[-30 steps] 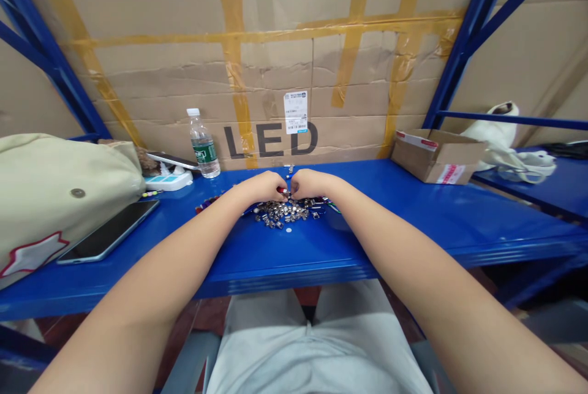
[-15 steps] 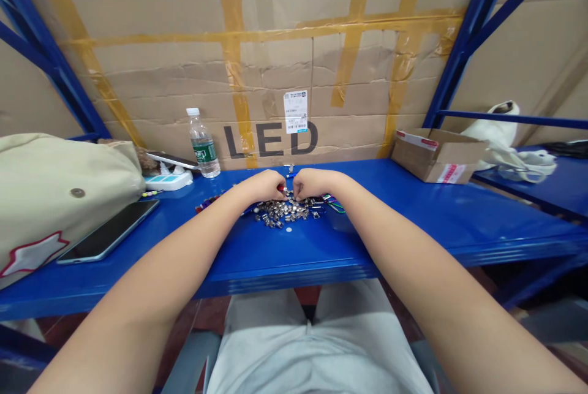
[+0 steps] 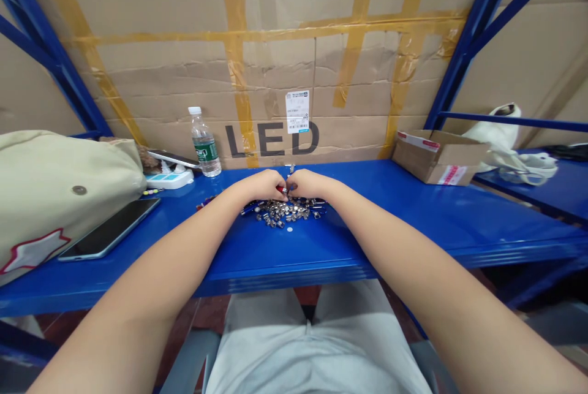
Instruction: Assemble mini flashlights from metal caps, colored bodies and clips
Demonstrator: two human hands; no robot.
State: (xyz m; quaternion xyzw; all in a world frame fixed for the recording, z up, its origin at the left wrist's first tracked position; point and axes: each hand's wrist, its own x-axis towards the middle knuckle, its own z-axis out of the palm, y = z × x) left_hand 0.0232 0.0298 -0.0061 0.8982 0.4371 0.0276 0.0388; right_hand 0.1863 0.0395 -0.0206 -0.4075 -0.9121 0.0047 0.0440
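Your left hand (image 3: 261, 184) and right hand (image 3: 310, 183) pinch the small red part (image 3: 280, 189), fingers (image 3: 294, 185) closed, just behind the metal pile (image 3: 287, 214).

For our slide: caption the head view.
Left hand and right hand meet at a red part over metal bits on a bench.

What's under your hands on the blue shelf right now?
A pile of small silver metal parts spreads under the left hand and right hand; a small red piece sits pinched at the left fingers. Anything directly beneath the palms is covered.
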